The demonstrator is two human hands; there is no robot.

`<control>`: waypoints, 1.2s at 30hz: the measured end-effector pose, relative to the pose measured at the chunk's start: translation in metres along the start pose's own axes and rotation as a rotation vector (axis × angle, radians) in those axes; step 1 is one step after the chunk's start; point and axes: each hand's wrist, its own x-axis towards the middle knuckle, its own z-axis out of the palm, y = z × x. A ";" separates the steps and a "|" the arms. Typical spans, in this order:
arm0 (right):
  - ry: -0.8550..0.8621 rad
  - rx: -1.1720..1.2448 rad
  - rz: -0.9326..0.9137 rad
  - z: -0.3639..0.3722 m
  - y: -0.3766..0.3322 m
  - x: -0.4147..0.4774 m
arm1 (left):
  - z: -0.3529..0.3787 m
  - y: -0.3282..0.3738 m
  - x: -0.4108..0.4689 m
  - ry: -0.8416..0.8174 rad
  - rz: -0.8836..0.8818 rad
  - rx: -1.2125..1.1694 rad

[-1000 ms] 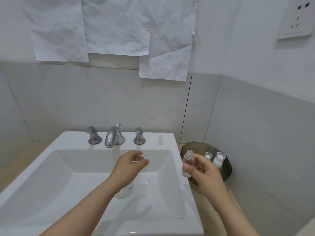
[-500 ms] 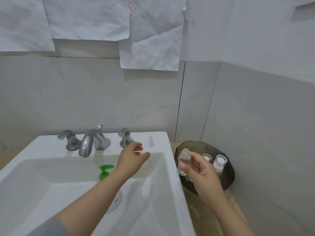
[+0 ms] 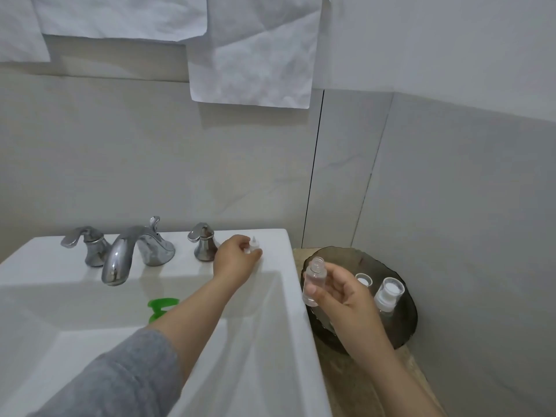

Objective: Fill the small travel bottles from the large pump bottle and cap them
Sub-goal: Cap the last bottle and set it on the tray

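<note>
- Sink (image 3: 264, 365): white ceramic, glossy and smooth.
- Faucet (image 3: 126, 254) and handles (image 3: 203, 242) on the sink's back edge: polished metal, mirror-bright.
- Pump head (image 3: 161, 307) inside the sink: shiny green plastic.
- Nozzle cap (image 3: 255, 240) at the sink's back right corner: whitish translucent plastic.
- Travel bottle (image 3: 313, 281) just right of the sink: clear, smooth plastic.
- Tray (image 3: 406, 332) right of the sink: dark, smoky and glassy, with a rippled rim.
- Desk (image 3: 349, 386) beside the sink: beige, matt, grainy.
- Paper sheets (image 3: 252, 55) above the sink: white, matt, creased.
- Sleeve (image 3: 120, 383) over the sink's front: grey knit cloth, matt.

Your single head camera looks forward and down, close over the sink (image 3: 36, 254), facing the tiled wall (image 3: 180, 161).
</note>
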 end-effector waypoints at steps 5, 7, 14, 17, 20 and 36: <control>-0.008 0.004 -0.006 -0.001 -0.003 -0.002 | -0.007 0.001 -0.003 -0.005 0.011 -0.066; -0.008 -0.003 -0.014 -0.001 -0.006 -0.005 | -0.015 0.001 -0.015 -0.020 0.009 -0.151; -0.056 0.013 -0.053 0.007 -0.023 -0.028 | -0.070 0.008 -0.093 -0.191 0.141 -0.236; -0.075 0.000 -0.070 0.016 -0.029 -0.045 | -0.099 0.014 -0.124 -0.247 0.145 -0.289; -0.080 -0.049 -0.071 0.026 -0.031 -0.060 | -0.123 0.026 -0.146 -0.292 0.155 -0.311; -0.164 -0.327 -0.106 0.068 -0.063 -0.115 | -0.186 0.055 -0.193 -0.383 0.351 -0.122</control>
